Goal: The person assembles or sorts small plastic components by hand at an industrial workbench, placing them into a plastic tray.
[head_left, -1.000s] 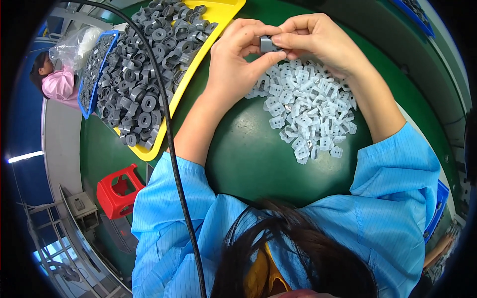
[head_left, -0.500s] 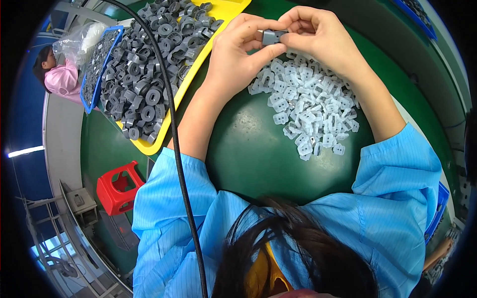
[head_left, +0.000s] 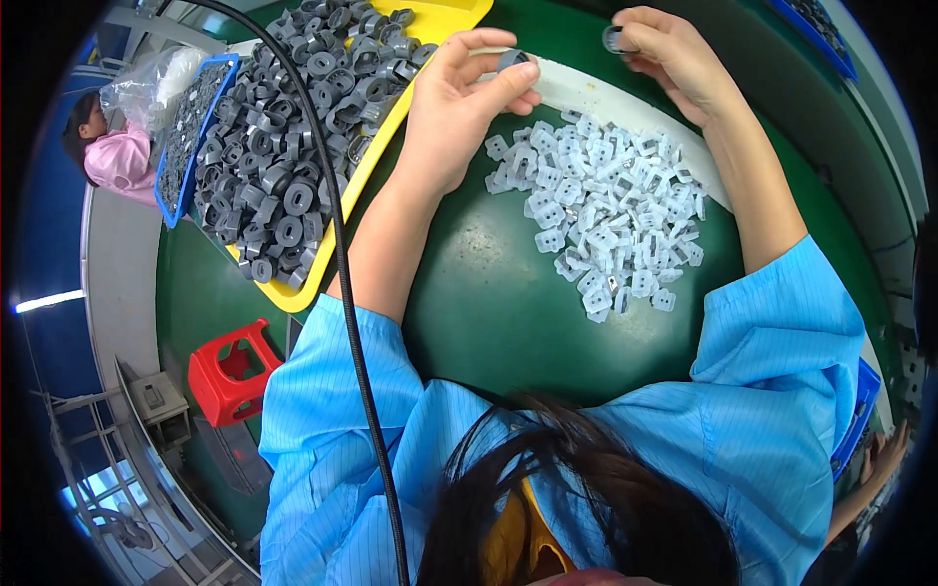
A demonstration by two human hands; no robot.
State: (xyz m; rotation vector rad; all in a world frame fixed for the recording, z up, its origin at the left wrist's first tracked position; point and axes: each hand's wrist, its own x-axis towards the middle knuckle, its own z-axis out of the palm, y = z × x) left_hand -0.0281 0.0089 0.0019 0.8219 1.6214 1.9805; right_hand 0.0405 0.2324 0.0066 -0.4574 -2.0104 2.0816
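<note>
Between the thumb and fingers of my left hand [head_left: 445,122] is a small dark grey plastic part [head_left: 512,61], partly covered by the fingertips. My right hand [head_left: 679,61], farther right and a little higher, pinches a dark rounded piece [head_left: 613,40] with a pale edge; its exact kind is unclear. The hands are apart. Below and between them, a loose pile of translucent white plastic clips [head_left: 606,210] with small holes lies on the green table [head_left: 469,303]. Beside my left forearm stands a yellow tray [head_left: 366,161] heaped with dark grey plastic rings [head_left: 288,230] with slotted centres.
A black cable [head_left: 344,264] hangs across the view before my left arm. Past the pile runs a pale strip [head_left: 674,127]. A blue tray [head_left: 168,200] adjoins the yellow one. A red stool [head_left: 210,383] stands lower left. Another person in pink [head_left: 122,161] is at far left; another person's hand [head_left: 884,451] shows lower right.
My hands, together on a grey part before, have separated. The right hand has gone right and slightly away with a dark piece; the left stays near its place with a grey part.
</note>
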